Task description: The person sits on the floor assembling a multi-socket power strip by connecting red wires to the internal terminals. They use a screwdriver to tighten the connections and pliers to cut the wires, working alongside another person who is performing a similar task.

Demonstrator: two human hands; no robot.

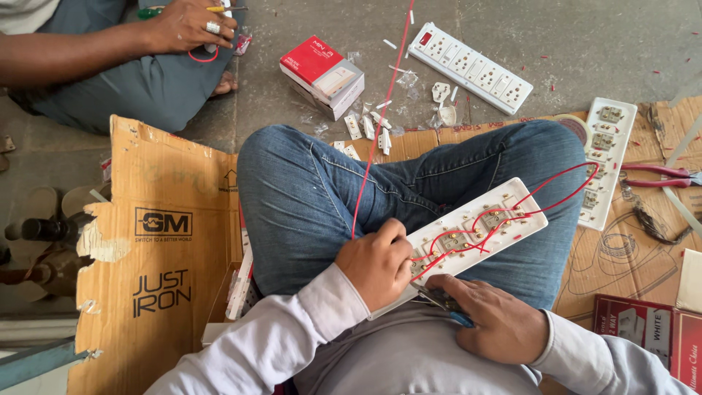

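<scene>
Hands low in the lap, both busy on the open back of a white switchboard panel (468, 230) that lies tilted across the person's crossed legs in blue jeans (322, 197). Left hand (376, 263) is curled tight at the panel's near end, fingers pinching a red wire (376, 139) that runs straight up out of view. Right hand (493, 322) is closed around a small blue-handled tool (450, 309), its tip tucked under the panel's edge by the terminals; whether it bites a wire I cannot tell. More red wiring (556, 192) loops over the sockets at the far end. Risk, as I judge it: the panel only rests on a knee, so a hard pull on that long wire could tip it or tug a lead loose from its terminal, and a slip of the tool could nick insulation or a fingertip so close by. Around them on the floor: a finished white extension board (472, 67), a red and grey box (322, 73), pliers with red handles (662, 175) on cardboard (168, 241), and another person's hand (191, 25) up top.
</scene>
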